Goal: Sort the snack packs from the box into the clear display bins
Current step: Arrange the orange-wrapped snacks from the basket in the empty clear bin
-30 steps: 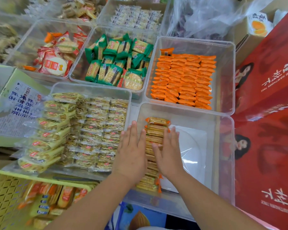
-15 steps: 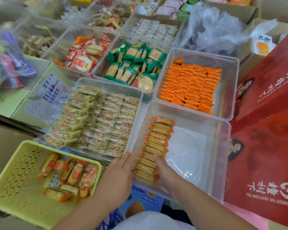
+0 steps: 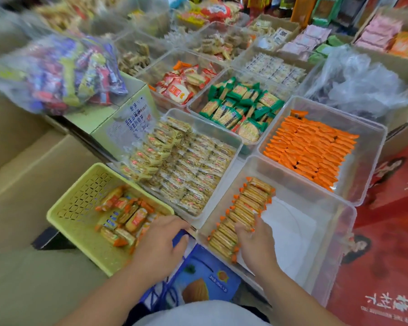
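To the left, a yellow basket point(image 3: 80, 208) holds a loose heap of orange-ended snack packs point(image 3: 127, 217). My left hand point(image 3: 160, 243) hangs over its near right corner, fingers relaxed, gripping nothing. Further right, the nearest clear bin point(image 3: 316, 231) has a neat row of packs point(image 3: 245, 208) along its left wall. My right hand point(image 3: 257, 241) is inside that bin, fingers unclenched and pressed against the row's right side.
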Tool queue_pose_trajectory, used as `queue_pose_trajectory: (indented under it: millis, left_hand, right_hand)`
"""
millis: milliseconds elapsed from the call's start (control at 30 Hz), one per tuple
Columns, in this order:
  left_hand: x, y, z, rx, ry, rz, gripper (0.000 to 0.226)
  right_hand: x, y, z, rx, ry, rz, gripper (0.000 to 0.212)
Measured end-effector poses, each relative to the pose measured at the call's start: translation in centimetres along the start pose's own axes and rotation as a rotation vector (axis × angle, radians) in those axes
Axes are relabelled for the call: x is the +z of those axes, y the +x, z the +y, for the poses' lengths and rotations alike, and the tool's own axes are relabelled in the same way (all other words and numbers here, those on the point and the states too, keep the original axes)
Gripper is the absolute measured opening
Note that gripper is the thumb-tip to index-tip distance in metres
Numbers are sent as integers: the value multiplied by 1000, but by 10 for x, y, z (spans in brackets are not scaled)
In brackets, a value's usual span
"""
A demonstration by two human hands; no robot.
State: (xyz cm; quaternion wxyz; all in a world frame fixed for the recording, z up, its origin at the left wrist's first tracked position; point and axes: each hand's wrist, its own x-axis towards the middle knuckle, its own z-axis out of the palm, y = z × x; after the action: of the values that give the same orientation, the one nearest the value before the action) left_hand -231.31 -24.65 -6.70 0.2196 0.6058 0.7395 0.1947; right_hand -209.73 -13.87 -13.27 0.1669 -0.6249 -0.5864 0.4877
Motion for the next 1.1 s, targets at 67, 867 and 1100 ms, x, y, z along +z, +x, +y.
queue_pose_trajectory:
  millis: [67, 867, 1100]
  left_hand:
    - [-14, -12, -14, 13, 19, 190, 19]
    - [-57, 47, -252, -223, 553, -1000, 70]
    - [-55, 52, -253, -121, 499, -944, 52]
  right_hand:
    - [7, -8, -18, -180, -228, -32, 54]
    - [175, -76, -96, -439, -1121, -216, 47]
    - [180, -77, -94, -404, -1097, -166, 42]
